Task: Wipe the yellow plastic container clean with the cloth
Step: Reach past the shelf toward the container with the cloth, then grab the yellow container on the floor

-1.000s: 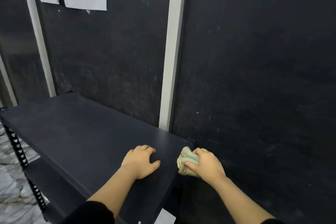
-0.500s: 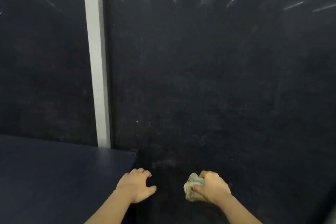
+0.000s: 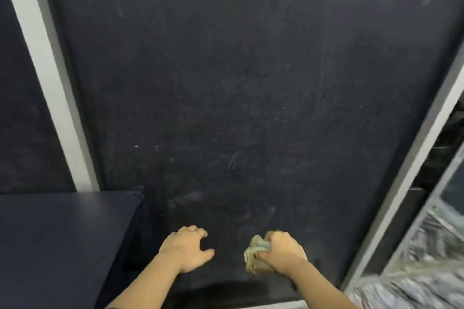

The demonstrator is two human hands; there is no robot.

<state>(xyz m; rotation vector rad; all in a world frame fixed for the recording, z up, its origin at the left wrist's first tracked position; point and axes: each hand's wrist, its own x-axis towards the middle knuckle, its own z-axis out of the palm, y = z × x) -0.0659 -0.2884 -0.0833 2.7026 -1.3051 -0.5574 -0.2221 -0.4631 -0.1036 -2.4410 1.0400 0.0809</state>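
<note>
My right hand point(image 3: 281, 252) grips a crumpled pale green cloth point(image 3: 254, 256), bunched in its fingers, low in the head view and right of centre. My left hand point(image 3: 187, 249) hangs beside it to the left with fingers loosely curled, holding nothing, just past the right end of the dark shelf. No yellow plastic container is in view.
A dark blue metal shelf point(image 3: 62, 238) fills the lower left. A dark smudged wall panel point(image 3: 226, 83) stands straight ahead, framed by a white strip point(image 3: 47, 78) on the left and a grey frame point(image 3: 411, 158) on the right. Marbled floor point(image 3: 414, 281) shows at the lower right.
The view has swung to the right; the shelf slid to the left. My left hand came off the shelf top and both hands now hang in front of the wall panel.
</note>
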